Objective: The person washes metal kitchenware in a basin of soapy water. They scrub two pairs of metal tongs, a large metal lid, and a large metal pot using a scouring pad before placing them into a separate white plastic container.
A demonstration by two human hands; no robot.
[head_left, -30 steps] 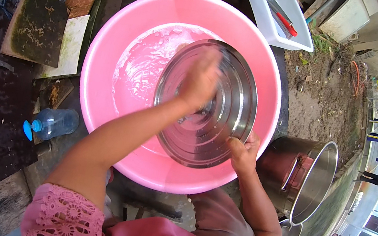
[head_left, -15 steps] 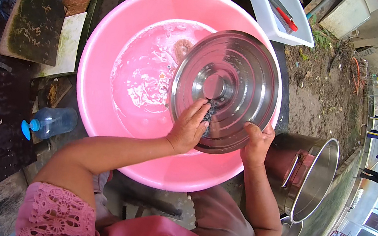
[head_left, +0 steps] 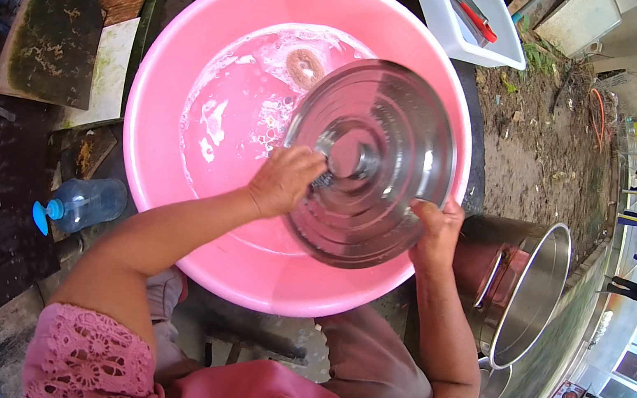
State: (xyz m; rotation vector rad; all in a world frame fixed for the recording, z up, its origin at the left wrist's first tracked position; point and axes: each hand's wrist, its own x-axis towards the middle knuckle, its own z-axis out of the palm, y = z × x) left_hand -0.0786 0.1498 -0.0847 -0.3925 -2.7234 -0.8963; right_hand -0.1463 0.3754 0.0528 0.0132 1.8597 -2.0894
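Note:
Over the pink basin I hold a round steel pot lid, tilted, with its knob facing up. My right hand grips the lid's right rim, thumb on top. My left hand is closed around a dark steel wool scrubber, which presses on the lid just left of the knob. Soapy water with bubbles lies in the basin. A tan ring-shaped scrubbing pad floats near the lid's far left edge.
Right of the basin, a large steel pot lies on its side. A white plastic tub with red-handled tongs stands at the far right. On the left are a clear pump bottle and mossy boards.
My left hand has moved left and up with the scrubber, to the knob's left side. The lid has shifted slightly left and down, uncovering more of the tan pad.

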